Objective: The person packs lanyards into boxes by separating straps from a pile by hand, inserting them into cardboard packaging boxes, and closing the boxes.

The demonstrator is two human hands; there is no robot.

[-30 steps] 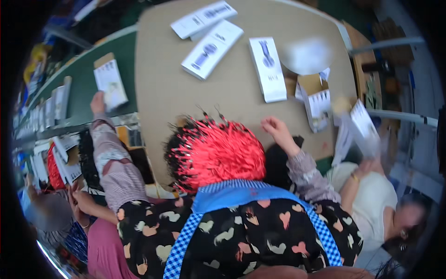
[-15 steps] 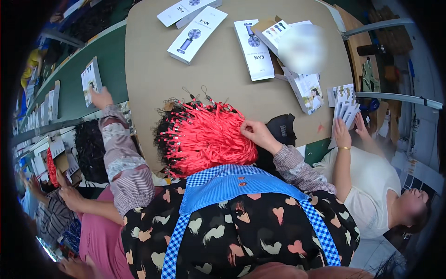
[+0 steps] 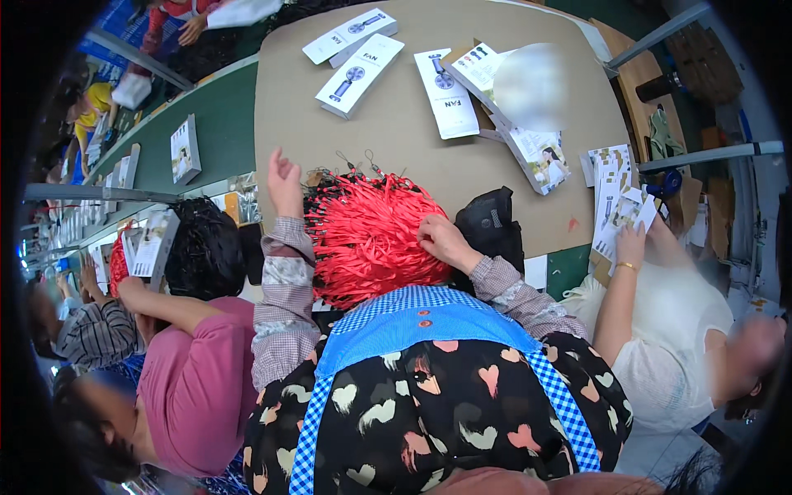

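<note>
A big heap of red wrist straps (image 3: 371, 239) with black cord loops lies on the brown table in front of me. My right hand (image 3: 447, 243) is at the heap's right edge, thumb and fingers pinched together on a red strap. Beyond the heap's left side, my left hand (image 3: 285, 183) is raised with its fingers apart and nothing in it. A white fan box (image 3: 185, 150) lies on the green conveyor belt (image 3: 223, 103) to the left, away from my left hand. Beside my right wrist is a black pouch or cloth (image 3: 488, 224).
Several white fan boxes (image 3: 360, 76) lie across the far table (image 3: 330, 140), some overlapping at the right. A co-worker at the right holds a stack of printed cards (image 3: 612, 202). At the left another person in pink sits near a black strap heap (image 3: 206, 247). Metal rails flank the table.
My left hand has let go of the fan box on the green belt and come back right, towards the strap heap. My right hand stays at the heap. The view has shifted slightly.
</note>
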